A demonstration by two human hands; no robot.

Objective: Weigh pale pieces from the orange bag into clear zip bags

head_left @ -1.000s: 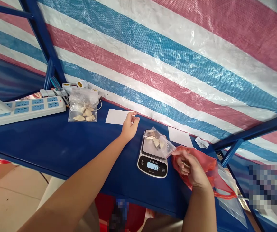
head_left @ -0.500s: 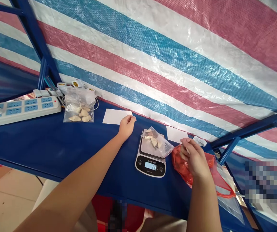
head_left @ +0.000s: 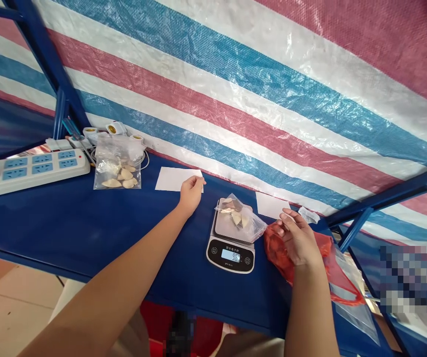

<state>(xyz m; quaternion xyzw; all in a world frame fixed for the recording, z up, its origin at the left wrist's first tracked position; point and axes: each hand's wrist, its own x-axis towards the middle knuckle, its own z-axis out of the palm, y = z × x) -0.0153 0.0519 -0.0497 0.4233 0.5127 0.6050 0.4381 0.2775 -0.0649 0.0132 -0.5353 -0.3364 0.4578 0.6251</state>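
Note:
A small digital scale (head_left: 231, 256) stands on the blue table with its display lit. On its pan lies a clear plastic bag (head_left: 252, 225) with several pale, flat slices (head_left: 236, 217) inside, its loose end hanging over the pan's right side. My left hand (head_left: 191, 194) is closed above the right end of a white paper (head_left: 168, 178); whatever its fingertips hold, if anything, is hidden. Right of the scale, my right hand (head_left: 298, 237) is held over a red plastic bag (head_left: 278, 258), its fingers loosely bent and apart, with nothing visible in them.
A clear zip bag of similar slices (head_left: 118, 171) rests at the left, beside a long power strip (head_left: 34, 171) and white sockets (head_left: 115, 128). Behind the scale lie another white paper (head_left: 271, 204) and a small clear packet (head_left: 309, 215). Striped sheeting (head_left: 213, 99) slopes behind the table.
My right hand has loosened from a pinch, its fingers spreading apart. The scale's reading has changed. The left hand stays closed near the paper, and the view has shifted slightly.

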